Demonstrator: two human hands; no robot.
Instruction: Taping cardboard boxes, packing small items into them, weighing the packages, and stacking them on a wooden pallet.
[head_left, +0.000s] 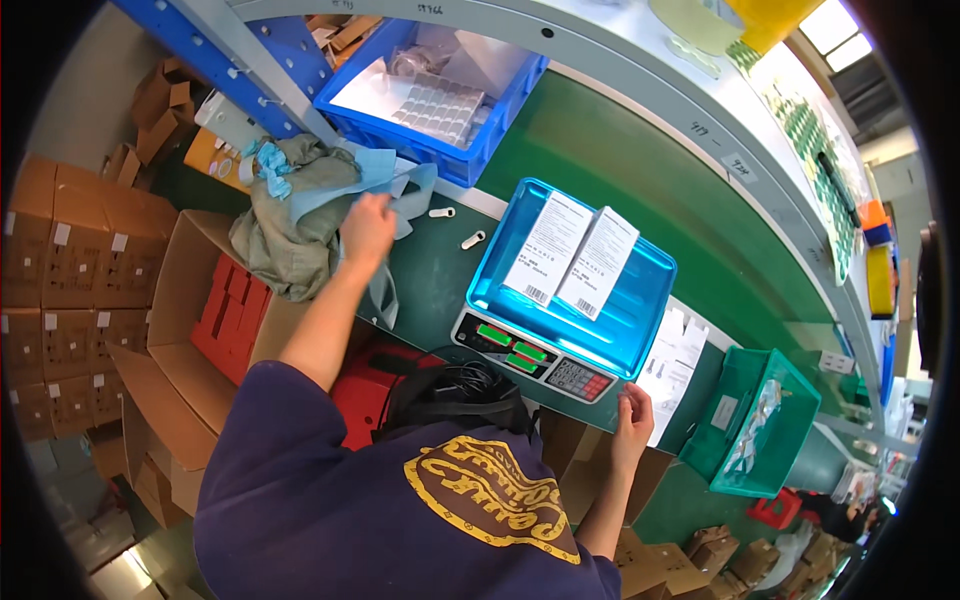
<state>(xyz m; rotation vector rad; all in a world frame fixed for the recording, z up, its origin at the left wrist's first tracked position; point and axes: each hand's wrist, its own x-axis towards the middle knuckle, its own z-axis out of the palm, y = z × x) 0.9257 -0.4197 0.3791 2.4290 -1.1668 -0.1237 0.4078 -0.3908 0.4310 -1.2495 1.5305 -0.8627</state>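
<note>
My left hand [368, 235] is closed, its curled fingers at a light blue cloth strip [372, 170] beside a heap of olive-green cloth [285, 235]. Just right of it, two small white pieces [472, 239] lie on the dark green table. My right hand [632, 422] has bent fingers drawn together by the right front corner of a digital scale [578, 380]; whether they grip anything is hidden. On the scale's shiny blue tray [640, 290], two white printed boxes [548, 245] lie side by side. White flat card sheets [676, 365] rest right of the scale.
A blue crate [440, 155] with white packed parts stands at the back left. At the right is a green bin [725, 430] holding small bags. An open carton [185, 270] with red boxes sits at left, near stacked cartons [75, 240]. A shelf beam [640, 75] crosses above.
</note>
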